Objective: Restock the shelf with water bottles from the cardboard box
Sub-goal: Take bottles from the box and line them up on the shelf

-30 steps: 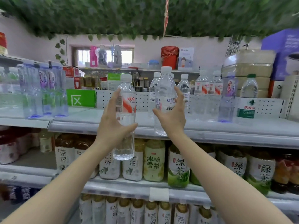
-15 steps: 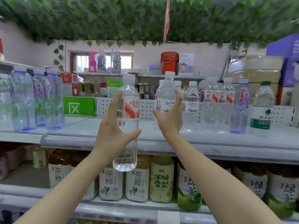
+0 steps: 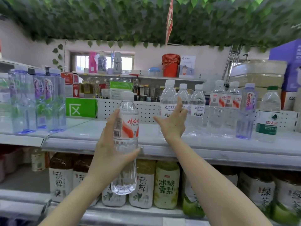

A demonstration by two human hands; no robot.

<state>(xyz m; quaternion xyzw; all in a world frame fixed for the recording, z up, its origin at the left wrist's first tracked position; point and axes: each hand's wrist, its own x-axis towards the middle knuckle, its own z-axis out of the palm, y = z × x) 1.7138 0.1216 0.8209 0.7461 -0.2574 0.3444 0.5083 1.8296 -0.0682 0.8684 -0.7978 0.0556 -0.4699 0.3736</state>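
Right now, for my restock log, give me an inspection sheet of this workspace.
Surface: shelf, bottles standing at left and right.
Job's things: held bottle upright in front of the shelf edge; blue-label bottles standing on shelf; box not seen.
Clutter: green carton, red buckets behind.
Hands: left hand grips held bottle; right hand open by blue-label bottles.
Cables: nothing seen.
Surroundings: leaves overhead; tea bottles below.

Grey shelf (image 3: pixel 101 139) — upright water bottles (image 3: pixel 197 108)
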